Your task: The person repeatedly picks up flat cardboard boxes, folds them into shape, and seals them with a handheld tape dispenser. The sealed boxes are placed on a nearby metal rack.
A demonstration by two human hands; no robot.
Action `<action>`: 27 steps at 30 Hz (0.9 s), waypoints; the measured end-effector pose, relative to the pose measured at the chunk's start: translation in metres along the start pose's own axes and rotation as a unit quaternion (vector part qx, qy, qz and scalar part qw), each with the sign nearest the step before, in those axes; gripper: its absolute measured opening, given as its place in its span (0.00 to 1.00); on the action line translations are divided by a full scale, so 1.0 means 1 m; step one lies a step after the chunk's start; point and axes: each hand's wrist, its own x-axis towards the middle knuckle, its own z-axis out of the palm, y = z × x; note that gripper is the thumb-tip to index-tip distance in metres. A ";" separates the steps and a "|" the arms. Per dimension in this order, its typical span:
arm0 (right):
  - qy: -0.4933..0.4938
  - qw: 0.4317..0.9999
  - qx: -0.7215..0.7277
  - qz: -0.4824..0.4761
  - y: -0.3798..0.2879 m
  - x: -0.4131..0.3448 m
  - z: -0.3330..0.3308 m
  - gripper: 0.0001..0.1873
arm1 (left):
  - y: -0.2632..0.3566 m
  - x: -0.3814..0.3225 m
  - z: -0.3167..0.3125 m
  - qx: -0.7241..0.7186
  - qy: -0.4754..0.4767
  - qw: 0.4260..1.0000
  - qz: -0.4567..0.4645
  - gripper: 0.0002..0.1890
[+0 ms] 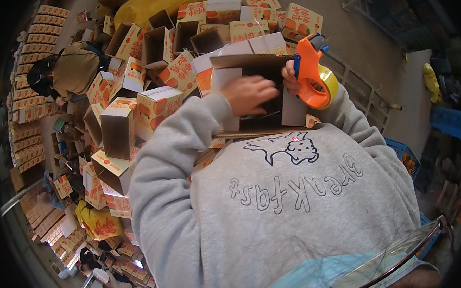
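Right in front of my chest is an upright cardboard box (227,81) with its top flaps spread and its dark inside showing. My left hand (251,96) hovers over that opening, blurred, with fingers apart and nothing seen in it. At the box's right side, my right hand (290,78) is closed around an orange tape dispenser (308,67). A roll of yellow tape (330,84) sits on the dispenser. Most of the right hand is hidden behind the tool, and whether its fingers also touch the box flap cannot be told.
Ahead and left lies a heap of fruit-printed cartons (160,104), some with open ends. A yellow sheet (160,7) is behind them. Another person (76,70) bends at the left near stacked cartons (45,40). A metal frame (362,82) and a blue crate (401,154) stand right.
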 end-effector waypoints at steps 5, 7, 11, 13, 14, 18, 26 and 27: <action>-0.139 0.980 -0.115 -0.089 -0.057 0.026 0.034 0.27 | 0.005 0.012 0.046 0.088 0.091 0.990 0.062 0.29; 0.020 0.957 -0.234 -0.170 -0.080 0.043 0.048 0.24 | 0.003 0.015 0.051 0.105 0.057 0.992 0.029 0.29; 0.323 0.897 -0.290 0.077 -0.067 0.075 0.045 0.18 | 0.007 -0.005 0.023 -0.060 0.035 0.998 -0.005 0.28; 0.319 0.935 -0.149 0.049 -0.024 0.064 0.026 0.17 | 0.019 -0.029 0.002 -0.321 0.000 0.945 -0.071 0.26; 0.326 0.922 -0.207 0.032 -0.005 0.054 0.012 0.19 | 0.026 -0.054 -0.010 -0.403 0.033 0.909 -0.101 0.24; 0.162 0.967 -0.179 -0.080 0.030 0.023 -0.042 0.29 | 0.053 -0.106 -0.008 -0.342 0.332 0.867 -0.143 0.25; 0.216 0.923 -0.314 -0.050 -0.012 0.039 0.037 0.36 | -0.019 -0.083 0.069 -0.071 0.404 0.803 -0.432 0.19; 0.249 0.878 -0.406 -0.043 -0.017 0.039 0.053 0.36 | -0.026 -0.082 0.071 -0.039 0.395 0.813 -0.427 0.19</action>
